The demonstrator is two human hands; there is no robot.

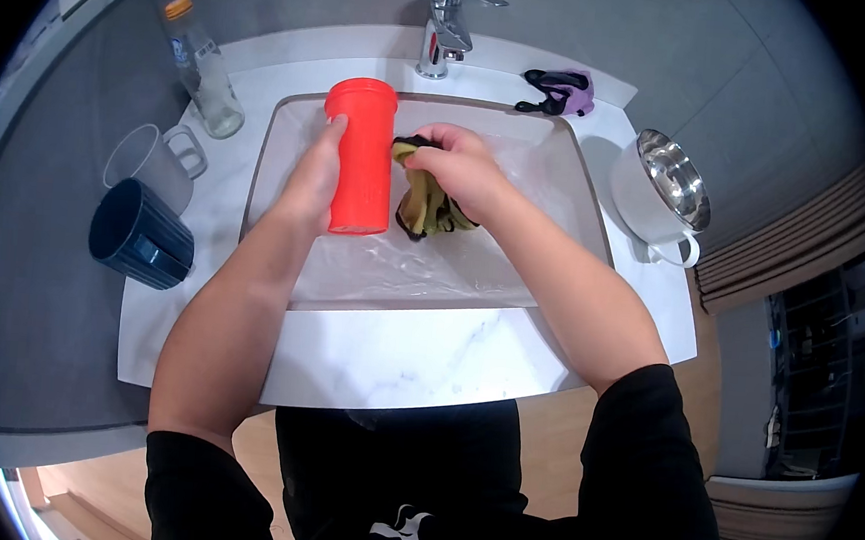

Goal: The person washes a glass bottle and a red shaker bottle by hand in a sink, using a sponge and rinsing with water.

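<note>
Over the sink basin (556, 226), my left hand (317, 172) grips a red plastic cylindrical container (365, 164), its narrower rimmed end towards the faucet. Just right of the container, my right hand (462, 163) pinches a crumpled olive-yellow cloth with black edging (424, 198), which hangs down over the basin. Cloth and container are close together; whether they touch is unclear. Water with ripples shows in the basin. Behind it stands a chrome single-lever faucet (440, 37).
At the left are a glass bottle with an orange cap (209, 81), a clear mug (154, 168) and a dark blue ribbed mug (141, 235). A purple and black cloth (561, 92) lies at the back right. A white cup with a steel interior (652, 195) stands on the right countertop.
</note>
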